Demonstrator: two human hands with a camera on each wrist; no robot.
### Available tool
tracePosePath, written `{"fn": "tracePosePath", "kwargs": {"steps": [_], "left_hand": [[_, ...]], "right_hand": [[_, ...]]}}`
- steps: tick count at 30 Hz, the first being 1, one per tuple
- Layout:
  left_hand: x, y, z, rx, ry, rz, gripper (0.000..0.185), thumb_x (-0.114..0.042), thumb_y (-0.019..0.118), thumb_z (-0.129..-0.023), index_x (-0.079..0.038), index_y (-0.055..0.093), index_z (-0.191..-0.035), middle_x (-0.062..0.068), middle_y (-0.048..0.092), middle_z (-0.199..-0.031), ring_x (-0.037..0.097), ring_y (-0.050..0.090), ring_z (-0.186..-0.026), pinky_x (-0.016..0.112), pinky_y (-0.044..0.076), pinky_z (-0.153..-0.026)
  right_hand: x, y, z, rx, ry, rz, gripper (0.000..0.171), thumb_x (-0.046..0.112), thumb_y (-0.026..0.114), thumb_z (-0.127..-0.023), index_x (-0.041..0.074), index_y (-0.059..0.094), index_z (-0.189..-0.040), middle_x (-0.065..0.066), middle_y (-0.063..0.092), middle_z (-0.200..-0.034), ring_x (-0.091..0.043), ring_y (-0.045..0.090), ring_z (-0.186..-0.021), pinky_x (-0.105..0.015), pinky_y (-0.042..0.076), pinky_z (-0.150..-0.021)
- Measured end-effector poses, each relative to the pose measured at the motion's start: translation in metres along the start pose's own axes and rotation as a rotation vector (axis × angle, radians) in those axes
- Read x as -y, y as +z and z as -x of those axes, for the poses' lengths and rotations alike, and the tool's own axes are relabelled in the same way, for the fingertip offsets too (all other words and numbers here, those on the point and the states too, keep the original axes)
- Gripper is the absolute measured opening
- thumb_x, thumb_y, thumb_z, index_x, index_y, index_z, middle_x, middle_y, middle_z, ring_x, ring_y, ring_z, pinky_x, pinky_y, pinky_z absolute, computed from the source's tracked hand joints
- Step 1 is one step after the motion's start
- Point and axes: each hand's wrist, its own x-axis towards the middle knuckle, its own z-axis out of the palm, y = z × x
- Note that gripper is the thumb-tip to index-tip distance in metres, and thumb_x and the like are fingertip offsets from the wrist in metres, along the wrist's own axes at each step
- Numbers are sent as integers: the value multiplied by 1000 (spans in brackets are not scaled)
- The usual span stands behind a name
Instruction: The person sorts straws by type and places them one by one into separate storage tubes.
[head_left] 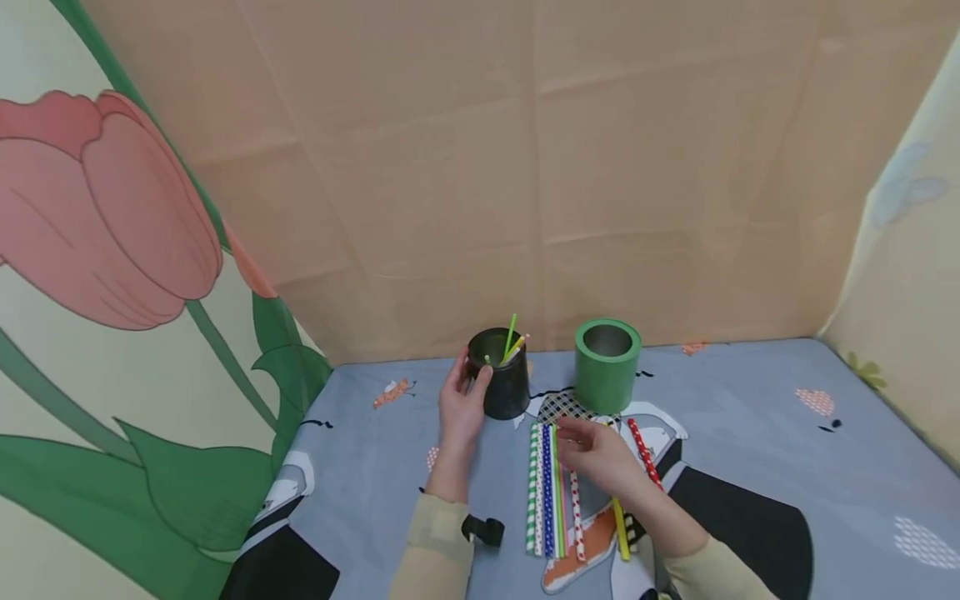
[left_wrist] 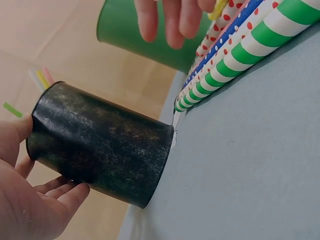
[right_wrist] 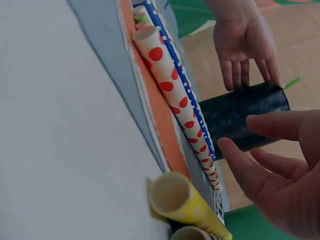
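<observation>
My left hand [head_left: 461, 410] holds a black cup [head_left: 506, 396] at its left side, thumb near the rim and fingers around the wall. Thin green, yellow and pale straws [head_left: 509, 337] poke out of the cup. My right hand [head_left: 606, 460] hovers over a row of paper straws, its fingers loosely bent with nothing between them in the right wrist view. That row includes a green-striped straw [head_left: 532, 508], a blue dotted straw [head_left: 548, 500] and a white straw with red dots [head_left: 577, 521]. A yellow straw [head_left: 622, 533] lies partly hidden under the right wrist.
A thick-walled green container [head_left: 606, 379] stands right of the black cup. One red straw with white dots [head_left: 643, 450] lies apart, right of my right hand. The patterned blue cloth [head_left: 750, 417] covers the table, and a brown sheet [head_left: 540, 208] hangs behind it.
</observation>
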Motion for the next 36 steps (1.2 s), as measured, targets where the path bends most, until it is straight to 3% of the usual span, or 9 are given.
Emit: {"fn": "tracePosePath", "kwargs": {"steps": [10,18,27,36], "left_hand": [[-2,0,-1,-4,-37,-28,64,-36,77,-101,-30,53,-159,9,54,-159,31,45,-152,50,42,-119],[-3,-1,-1,2,-19,-21,65,-35,77,-101,-28,52,-161,12,54,-158,34,44,-152,51,42,-119],[-3,-1,-1,1,-33,-22,65,-38,77,-101,-30,53,-160,10,55,-158,33,44,-152,51,41,-120],[-2,-1,-1,4,-30,-25,64,-37,77,-101,-30,53,-160,10,55,-158,33,44,-152,53,41,-119]], "right_hand": [[1,6,3,-17,-13,131,58,5,80,-94,3,61,-149,-11,72,-132,-27,71,-115,-42,63,-91],[3,8,2,-40,-25,183,59,2,81,-91,1,62,-147,-14,71,-131,-28,72,-113,-41,63,-88],[7,16,3,-20,-118,299,63,-5,78,-87,1,61,-148,-21,66,-141,-34,71,-117,-50,62,-93],[12,21,-4,-52,-76,396,63,-2,79,-87,1,62,-148,-18,70,-136,-35,71,-116,-52,61,-92]]}}
